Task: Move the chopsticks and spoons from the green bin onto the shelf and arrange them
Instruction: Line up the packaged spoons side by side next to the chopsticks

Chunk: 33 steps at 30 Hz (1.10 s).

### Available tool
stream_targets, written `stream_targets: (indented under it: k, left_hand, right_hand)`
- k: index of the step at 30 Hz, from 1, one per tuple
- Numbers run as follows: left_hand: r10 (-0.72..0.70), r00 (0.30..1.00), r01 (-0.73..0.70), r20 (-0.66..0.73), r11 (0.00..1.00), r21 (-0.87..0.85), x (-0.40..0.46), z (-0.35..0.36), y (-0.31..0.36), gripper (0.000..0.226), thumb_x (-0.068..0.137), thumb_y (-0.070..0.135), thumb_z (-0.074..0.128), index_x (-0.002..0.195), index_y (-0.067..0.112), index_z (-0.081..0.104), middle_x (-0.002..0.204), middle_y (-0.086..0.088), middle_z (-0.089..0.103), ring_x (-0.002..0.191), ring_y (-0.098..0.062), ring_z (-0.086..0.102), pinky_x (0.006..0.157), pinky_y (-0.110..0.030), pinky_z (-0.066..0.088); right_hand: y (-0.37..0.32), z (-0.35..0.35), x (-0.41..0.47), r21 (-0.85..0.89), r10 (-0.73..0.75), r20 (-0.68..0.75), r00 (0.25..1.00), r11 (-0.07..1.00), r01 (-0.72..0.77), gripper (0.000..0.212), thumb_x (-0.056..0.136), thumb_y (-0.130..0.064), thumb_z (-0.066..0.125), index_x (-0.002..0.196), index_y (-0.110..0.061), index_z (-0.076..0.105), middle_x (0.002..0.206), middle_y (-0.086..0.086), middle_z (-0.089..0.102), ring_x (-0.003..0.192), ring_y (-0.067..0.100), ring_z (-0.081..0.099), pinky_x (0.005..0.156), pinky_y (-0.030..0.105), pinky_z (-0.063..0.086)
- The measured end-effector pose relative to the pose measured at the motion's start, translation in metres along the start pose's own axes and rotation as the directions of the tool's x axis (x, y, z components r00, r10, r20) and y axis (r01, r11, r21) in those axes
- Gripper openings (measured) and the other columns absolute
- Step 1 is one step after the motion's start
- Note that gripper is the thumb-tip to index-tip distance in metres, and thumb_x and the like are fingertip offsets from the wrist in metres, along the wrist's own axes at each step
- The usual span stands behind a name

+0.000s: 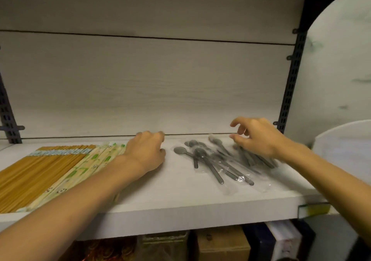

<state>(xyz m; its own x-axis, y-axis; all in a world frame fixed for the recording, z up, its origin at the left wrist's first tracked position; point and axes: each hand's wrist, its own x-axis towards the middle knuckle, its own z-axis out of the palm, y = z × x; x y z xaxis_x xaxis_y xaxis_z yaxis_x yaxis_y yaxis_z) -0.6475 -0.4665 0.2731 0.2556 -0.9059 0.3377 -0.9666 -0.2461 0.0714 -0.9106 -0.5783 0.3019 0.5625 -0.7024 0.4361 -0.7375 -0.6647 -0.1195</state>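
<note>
Brown cardboard boxes (223,243) sit dim and half cut off under the shelf (180,204) at 6 o'clock, beside a blurred clutter that I cannot identify. On the white shelf board, at 9 o'clock, bare wooden chopsticks (30,172) lie packed side by side, their near ends running out of view at the left edge; a pale band crosses their far ends. Just beside them, paper-wrapped chopsticks (84,166) with green print lie in a row, partly hidden by the left forearm. The left hand (145,153) rests near the middle of the shelf, fingers curled under toward the back; whether they hold anything cannot be told. At 3 o'clock, grey spoons (208,160) in clear plastic sleeves lie in a loose overlapping heap, the sleeves hard to separate. The right hand (255,137) hovers over the far end of the heap, fingers bent and spread, thumb low against the wrappers; an actual grip is not plain. No green bin is in view.
</note>
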Motion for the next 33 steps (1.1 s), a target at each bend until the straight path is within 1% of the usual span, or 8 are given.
stream_targets:
  k: [4,7,11,15,19,23,27,33]
  left_hand:
    - [0.283,0.951,-0.237,0.124,0.926,-0.295,0.001,0.001,0.028,0.043,0.088,0.053,0.052,0.127,0.034,0.050,0.120,-0.002,0.059,0.115,-0.024,0.053,0.096,-0.035,0.044]
    - [0.454,0.865,-0.363,0.214,0.861,-0.357,-0.003,0.004,0.051,0.060,0.079,0.077,0.036,0.128,0.044,0.046,0.125,0.007,0.055,0.117,-0.019,0.050,0.099,-0.042,0.043]
    - [0.416,0.832,-0.355,0.366,0.907,-0.224,-0.007,0.010,0.073,0.084,0.072,0.089,0.020,0.142,0.045,0.030,0.153,0.006,0.029,0.140,-0.025,0.027,0.109,-0.050,0.031]
    - [0.374,0.839,-0.351,0.395,0.927,-0.133,-0.004,0.017,0.083,0.091,0.072,0.089,0.018,0.149,0.040,0.017,0.160,0.001,0.016,0.143,-0.029,0.023,0.111,-0.050,0.028]
    - [0.362,0.858,-0.330,0.364,0.932,-0.149,0.005,0.024,0.086,0.072,0.087,0.073,0.025,0.149,0.038,0.014,0.159,0.004,0.019,0.141,-0.028,0.028,0.109,-0.048,0.030]
    - [0.308,0.913,-0.281,0.267,0.950,-0.132,0.010,0.029,0.088,0.058,0.096,0.058,0.026,0.148,0.036,0.016,0.154,0.000,0.029,0.135,-0.029,0.035,0.104,-0.045,0.036]
    - [0.274,0.942,-0.252,0.192,0.959,-0.131,0.013,0.031,0.093,0.052,0.097,0.055,0.023,0.145,0.035,0.022,0.149,-0.006,0.033,0.131,-0.029,0.037,0.100,-0.043,0.039]
    - [0.376,0.896,-0.321,0.236,0.916,-0.240,0.007,0.027,0.105,0.048,0.096,0.058,0.024,0.143,0.047,0.026,0.153,0.009,0.025,0.141,-0.018,0.024,0.109,-0.038,0.030]
  right_hand:
    - [0.017,-0.010,-0.026,-0.005,0.086,0.022,0.996,0.996,-0.086,0.032,0.092,-0.040,0.058,0.118,-0.021,0.060,0.092,-0.006,0.067,0.091,0.016,0.061,0.077,0.029,0.044]
    - [0.031,-0.016,-0.048,-0.040,0.125,0.074,0.989,0.992,-0.122,0.030,0.090,-0.037,0.061,0.115,-0.021,0.066,0.107,0.000,0.069,0.094,0.016,0.060,0.077,0.024,0.040]
    - [0.043,-0.025,-0.070,-0.015,0.206,0.285,0.936,0.978,-0.210,0.046,0.085,-0.055,0.062,0.121,-0.028,0.064,0.131,-0.008,0.057,0.116,0.015,0.052,0.093,0.028,0.041]
    - [0.044,-0.024,-0.083,0.118,0.204,0.488,0.848,0.948,-0.296,0.072,0.068,-0.079,0.054,0.133,-0.049,0.047,0.152,-0.013,0.033,0.137,0.011,0.032,0.112,0.036,0.026]
    - [0.047,-0.012,-0.079,0.067,0.160,0.447,0.880,0.975,-0.211,0.069,0.075,-0.073,0.054,0.139,-0.049,0.041,0.157,-0.007,0.024,0.143,0.016,0.023,0.116,0.038,0.018]
    - [0.052,0.003,-0.065,-0.079,0.086,0.347,0.934,0.995,-0.062,0.065,0.081,-0.077,0.041,0.138,-0.046,0.042,0.150,-0.005,0.040,0.136,0.025,0.033,0.114,0.046,0.026]
    - [0.054,0.009,-0.047,-0.058,-0.024,0.317,0.948,0.997,0.044,0.067,0.083,-0.077,0.036,0.141,-0.044,0.040,0.145,-0.005,0.047,0.132,0.025,0.036,0.109,0.047,0.030]
    - [0.055,0.023,-0.019,-0.034,-0.048,0.420,0.906,0.997,0.068,0.077,0.073,-0.088,0.028,0.142,-0.054,0.027,0.155,-0.012,0.032,0.139,0.030,0.024,0.110,0.059,0.023]
